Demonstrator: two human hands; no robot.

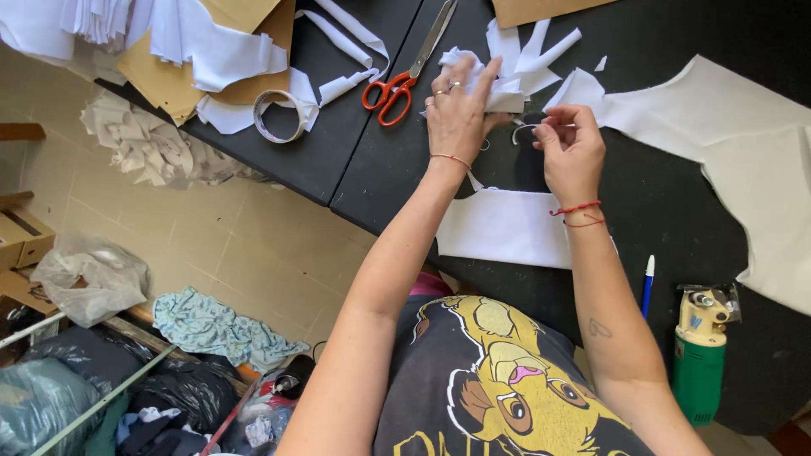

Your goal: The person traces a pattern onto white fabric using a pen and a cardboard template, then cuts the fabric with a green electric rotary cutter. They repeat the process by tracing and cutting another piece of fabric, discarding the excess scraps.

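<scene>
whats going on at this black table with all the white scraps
A person stands at a black table. Their left hand presses on a pile of white fabric scraps, while the right hand pinches a thin curved strip beside it. Orange-handled scissors lie just left of the hands, a white cut piece lies below them.

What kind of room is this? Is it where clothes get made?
Probably yes, a sewing or cutting workshop: white cut fabric pieces lie on a black table, with orange-handled scissors and a green electric fabric cutter.
</scene>
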